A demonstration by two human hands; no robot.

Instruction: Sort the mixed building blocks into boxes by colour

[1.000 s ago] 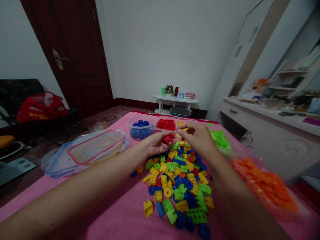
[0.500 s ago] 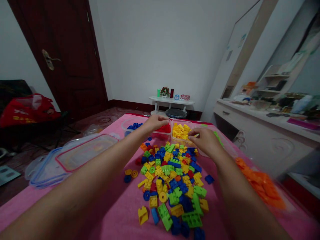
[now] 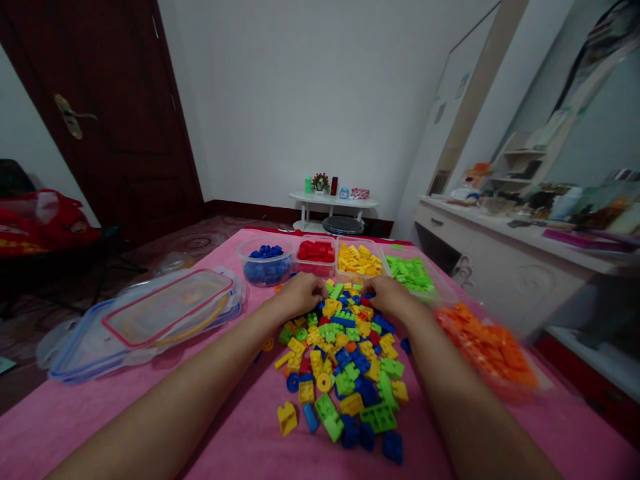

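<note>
A heap of mixed toy building blocks (image 3: 345, 340) in yellow, green, blue, red and orange lies on the pink cloth. At the heap's far left edge, my left hand (image 3: 300, 295) has its fingers curled down among the blocks. Opposite it, at the far right edge, my right hand (image 3: 393, 297) also has its fingers closed, close to a small red block (image 3: 367, 302). Whatever either hand pinches is hidden by the fingers. Just beyond the hands stand a tub of red blocks (image 3: 316, 251) and a tub of yellow blocks (image 3: 359, 260).
A round tub of blue blocks (image 3: 267, 262) stands at the far left. On the right are tubs of green blocks (image 3: 410, 273) and orange blocks (image 3: 487, 347). Stacked clear lids (image 3: 167, 310) lie left of my left arm. A white dresser (image 3: 515, 247) flanks the table.
Both hands have drawn back from over the red and yellow tubs to the heap's far edge. The view has shifted slightly, and the red tub now shows uncovered.
</note>
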